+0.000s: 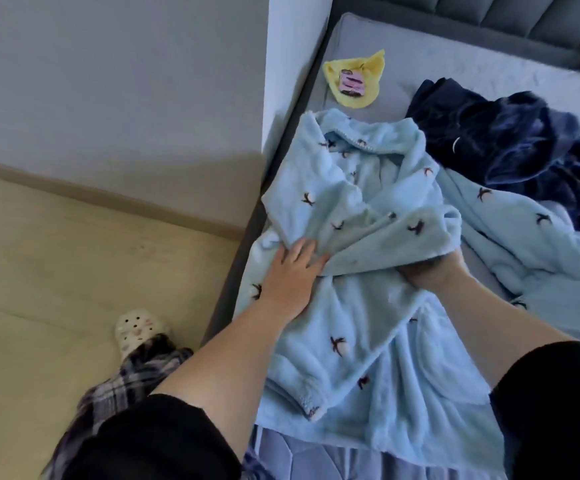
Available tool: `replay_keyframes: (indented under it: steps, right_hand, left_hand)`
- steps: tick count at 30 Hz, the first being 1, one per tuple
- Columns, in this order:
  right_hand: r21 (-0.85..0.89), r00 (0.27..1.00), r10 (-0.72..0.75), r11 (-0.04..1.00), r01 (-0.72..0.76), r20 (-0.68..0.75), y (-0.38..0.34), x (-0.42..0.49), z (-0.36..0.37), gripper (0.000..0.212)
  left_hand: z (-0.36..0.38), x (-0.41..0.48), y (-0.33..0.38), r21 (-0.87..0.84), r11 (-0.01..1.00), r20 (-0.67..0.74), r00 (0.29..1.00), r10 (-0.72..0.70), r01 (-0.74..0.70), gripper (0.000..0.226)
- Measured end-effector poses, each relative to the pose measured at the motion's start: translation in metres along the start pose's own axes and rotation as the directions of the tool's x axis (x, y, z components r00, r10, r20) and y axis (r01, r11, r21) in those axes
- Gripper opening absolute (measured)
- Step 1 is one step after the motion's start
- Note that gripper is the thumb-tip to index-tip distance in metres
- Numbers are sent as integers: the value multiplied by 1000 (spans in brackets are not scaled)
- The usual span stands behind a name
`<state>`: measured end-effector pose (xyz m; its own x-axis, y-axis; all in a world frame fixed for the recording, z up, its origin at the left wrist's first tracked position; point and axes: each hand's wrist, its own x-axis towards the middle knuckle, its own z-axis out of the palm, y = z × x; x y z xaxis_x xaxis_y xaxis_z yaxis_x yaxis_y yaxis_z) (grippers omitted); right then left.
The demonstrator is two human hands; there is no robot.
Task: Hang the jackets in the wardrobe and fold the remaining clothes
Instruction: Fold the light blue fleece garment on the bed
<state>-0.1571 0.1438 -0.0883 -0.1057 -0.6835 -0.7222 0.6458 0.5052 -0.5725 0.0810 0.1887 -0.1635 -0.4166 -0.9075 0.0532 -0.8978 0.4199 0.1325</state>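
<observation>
A light blue fleece top (368,209) with small dark prints lies spread on the bed, its upper half doubled over toward me. My left hand (293,271) lies flat on the fold's left edge, fingers straight. My right hand (433,268) grips the folded edge on the right, its fingers tucked under the fabric. A second light blue fleece piece (537,244) lies to the right. A crumpled dark navy garment (503,143) sits behind it.
A small yellow cloth (368,67) with a pink item on it lies near the bed's far left corner. The grey mattress (489,67) meets a padded headboard behind. A white wall corner and wooden floor (74,271) lie left, with my slippered foot there.
</observation>
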Motion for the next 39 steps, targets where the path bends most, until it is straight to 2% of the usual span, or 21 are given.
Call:
replay_keyframes:
  steps: [1, 3, 4, 6, 8, 11, 12, 14, 16, 17, 20, 22, 24, 27, 30, 32, 33, 35, 37, 38, 39]
  right_hand:
    - [90, 999, 52, 995, -51, -11, 0, -6, -9, 32]
    - [212, 995, -8, 977, -14, 101, 3, -7, -26, 35]
    - [233, 991, -64, 972, 36, 114, 3, -7, -32, 44]
    - [169, 975, -29, 986, -9, 220, 4, -18, -32, 58]
    - [16, 951, -71, 997, 69, 302, 7, -24, -30, 68]
    - [-8, 911, -166, 983, 182, 377, 5, -31, -27, 73]
    - [-7, 912, -193, 978, 209, 362, 5, -36, -27, 70]
    - [-60, 950, -185, 977, 206, 250, 7, -38, -26, 46]
    - [-215, 975, -210, 952, 219, 65, 14, -36, -34, 17]
    - [-239, 974, -227, 945, 222, 6, 18, -36, -43, 13]
    - [-173, 965, -247, 958, 229, -88, 40, -46, -68, 28]
    - [-67, 962, -132, 991, 119, -239, 54, -57, -89, 25]
    - [-76, 921, -30, 997, 0, -389, 66, -63, -106, 13]
    - [-67, 920, -68, 997, 46, -386, 72, -67, -113, 14]
    - [31, 939, -131, 988, 148, -318, 65, -75, -106, 46]
    - [-121, 911, -193, 980, 159, -363, 56, -78, -95, 69]
    - [-248, 886, -249, 956, 159, -392, 53, -79, -90, 71]
    - [-412, 883, -294, 902, 130, -365, 52, -80, -80, 57]
    - [-363, 902, -301, 914, 180, -310, 52, -84, -71, 25]
    - [-305, 865, -388, 906, 294, -319, 52, -87, -68, 11]
    - [-232, 786, -506, 863, 450, -356, 51, -90, -67, 8]
  left_hand:
    - [-1, -4, 2, -45, 999, -43, 999, -13, 11, 54]
    - [-8, -7, 5, -204, 978, -101, 993, -66, 44, 51]
    - [-13, -9, 6, -302, 950, -113, 987, -116, 77, 47]
    - [-19, -14, 12, -473, 862, -110, 959, -263, 182, 39]
    - [-26, -18, 21, -649, 698, -43, 900, -433, 304, 32]
    - [-38, -17, 31, -880, 306, 154, 827, -541, 364, 30]
    - [-41, -17, 35, -923, 175, 208, 826, -524, 343, 30]
    - [-43, -20, 44, -944, -72, 317, 831, -457, 321, 31]
    - [-41, -24, 51, -898, -255, 434, 815, -384, 358, 33]
    - [-40, -27, 55, -867, -325, 482, 804, -348, 379, 35]
    - [-37, -31, 52, -756, -564, 548, 793, -267, 332, 41]
    - [-38, -33, 48, -662, -688, 581, 783, -220, 298, 48]
    - [-37, -36, 44, -602, -749, 595, 781, -190, 276, 50]
    - [-37, -41, 45, -571, -774, 599, 784, -165, 274, 51]
    - [-37, -46, 51, -590, -752, 598, 785, -163, 293, 53]
    - [-37, -47, 56, -632, -715, 585, 790, -185, 301, 55]
    - [-36, -48, 59, -651, -694, 580, 791, -195, 306, 55]
    - [-36, -50, 61, -670, -670, 578, 791, -201, 319, 55]
    - [-35, -50, 59, -666, -665, 587, 787, -189, 337, 54]
    - [-36, -50, 57, -658, -669, 593, 785, -180, 345, 53]
    - [-36, -50, 56, -649, -677, 601, 780, -174, 348, 51]
